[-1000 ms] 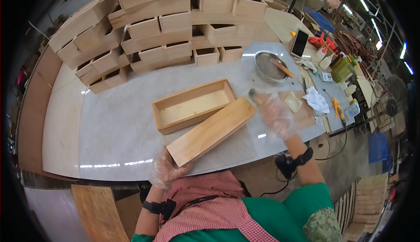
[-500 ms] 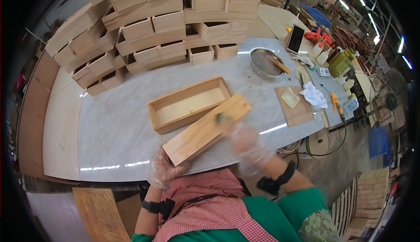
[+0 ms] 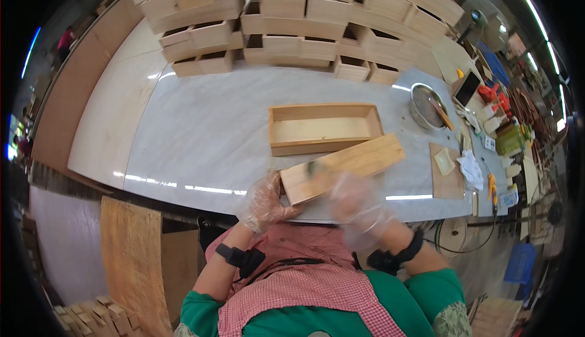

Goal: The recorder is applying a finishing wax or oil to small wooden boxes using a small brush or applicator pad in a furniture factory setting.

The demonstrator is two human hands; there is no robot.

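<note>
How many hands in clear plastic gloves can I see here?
2: the left hand, holding the left end of the long wooden piece, and the right hand, blurred at its near side with a small dark thing. Others farther off may be hidden.

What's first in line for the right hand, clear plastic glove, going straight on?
Right hand: likely the long rectangular tan wooden piece, if not already touching; blur leaves depth unclear.

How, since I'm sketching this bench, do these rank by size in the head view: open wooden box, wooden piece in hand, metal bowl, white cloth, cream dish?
1. Open wooden box and wooden piece: unsure; the piece is nearer and partly behind the right hand.
2. Metal bowl
3. White cloth
4. Cream dish
</note>
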